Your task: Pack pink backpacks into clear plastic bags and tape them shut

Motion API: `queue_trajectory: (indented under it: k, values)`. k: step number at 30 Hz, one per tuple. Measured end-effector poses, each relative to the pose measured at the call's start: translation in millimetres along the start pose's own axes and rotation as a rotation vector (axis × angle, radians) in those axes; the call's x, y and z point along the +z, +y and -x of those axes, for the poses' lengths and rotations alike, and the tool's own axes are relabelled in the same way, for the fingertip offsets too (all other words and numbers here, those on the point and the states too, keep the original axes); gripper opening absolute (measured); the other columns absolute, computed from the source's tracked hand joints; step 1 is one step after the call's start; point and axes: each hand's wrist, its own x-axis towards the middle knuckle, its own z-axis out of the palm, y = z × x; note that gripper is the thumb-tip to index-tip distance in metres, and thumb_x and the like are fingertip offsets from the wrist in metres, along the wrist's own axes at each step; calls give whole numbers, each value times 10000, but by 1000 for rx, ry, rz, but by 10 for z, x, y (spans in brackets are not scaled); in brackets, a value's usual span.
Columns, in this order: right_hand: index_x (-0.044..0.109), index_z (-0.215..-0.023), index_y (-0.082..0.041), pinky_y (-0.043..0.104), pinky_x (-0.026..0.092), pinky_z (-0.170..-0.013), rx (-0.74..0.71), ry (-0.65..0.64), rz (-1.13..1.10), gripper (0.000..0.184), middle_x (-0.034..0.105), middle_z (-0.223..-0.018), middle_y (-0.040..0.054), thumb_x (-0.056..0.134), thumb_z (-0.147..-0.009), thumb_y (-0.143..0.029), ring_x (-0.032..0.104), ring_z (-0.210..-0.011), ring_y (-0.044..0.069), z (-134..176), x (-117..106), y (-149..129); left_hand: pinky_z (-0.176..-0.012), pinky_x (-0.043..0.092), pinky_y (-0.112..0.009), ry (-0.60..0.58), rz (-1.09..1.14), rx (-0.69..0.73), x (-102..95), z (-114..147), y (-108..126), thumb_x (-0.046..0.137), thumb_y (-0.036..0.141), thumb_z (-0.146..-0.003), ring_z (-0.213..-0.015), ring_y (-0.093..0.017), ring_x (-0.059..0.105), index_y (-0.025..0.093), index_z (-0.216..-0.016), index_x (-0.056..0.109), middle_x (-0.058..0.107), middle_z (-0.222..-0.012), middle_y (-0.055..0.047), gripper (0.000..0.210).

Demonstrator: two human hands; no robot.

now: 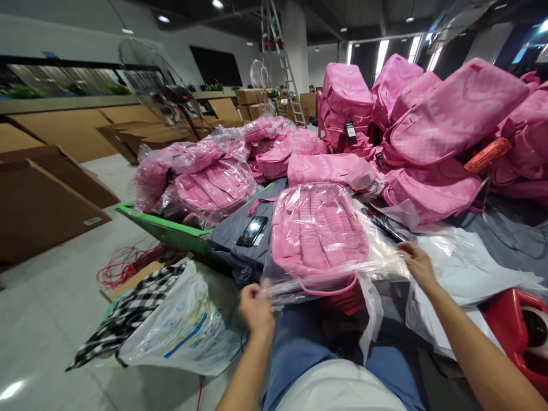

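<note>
A pink backpack (pixel 319 228) lies in front of me inside a clear plastic bag (pixel 379 264), its looped handle toward my lap. The bag's near edge is stretched sideways between my hands. My left hand (pixel 257 313) is closed on the left end of that edge, slightly blurred. At the other end, my right hand (pixel 417 264) pinches the plastic with thumb and fingers. Just left of the backpack, a phone (pixel 252 230) rests on a dark grey cover (pixel 229 228).
Bagged pink backpacks (pixel 218 185) fill a green-edged container (pixel 188 228) at left. Unbagged ones (pixel 454 114) are heaped at right. White plastic sheets (pixel 466 265) and a red container (pixel 507 325) sit by my right arm. A stuffed white sack (pixel 184 325) stands on the floor at left.
</note>
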Motion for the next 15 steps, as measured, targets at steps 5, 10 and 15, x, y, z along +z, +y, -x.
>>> queue_trajectory:
  k: [5, 10, 15]
  values:
    - [542, -596, -224, 331, 471, -504, 543, -266, -169, 705, 603, -557, 94, 511, -656, -926, 586, -512, 222, 640, -336, -12, -644, 551, -333, -116, 207, -527, -269, 556, -192, 598, 755, -790, -709, -210, 675, 184, -866, 623, 687, -771, -44, 576]
    - [625, -899, -208, 372, 547, -626, 166, -139, -12, 661, 687, -869, 113, 559, -758, -851, 657, -752, 280, 1282, 28, -597, -1107, 477, -523, -858, -262, -156, 293, 1348, -321, 638, 641, -829, -1223, -350, 641, 173, -1134, 732, 735, -1208, -148, 567]
    - [595, -1162, -179, 484, 587, -738, -155, 282, 374, 436, 677, -1065, 211, 596, -878, -510, 659, -993, 391, 1565, 683, -603, -1045, 531, -569, -785, -493, 156, 701, 1512, -397, 601, 567, -851, -1137, -375, 685, 175, -1080, 746, 750, -1119, -171, 477]
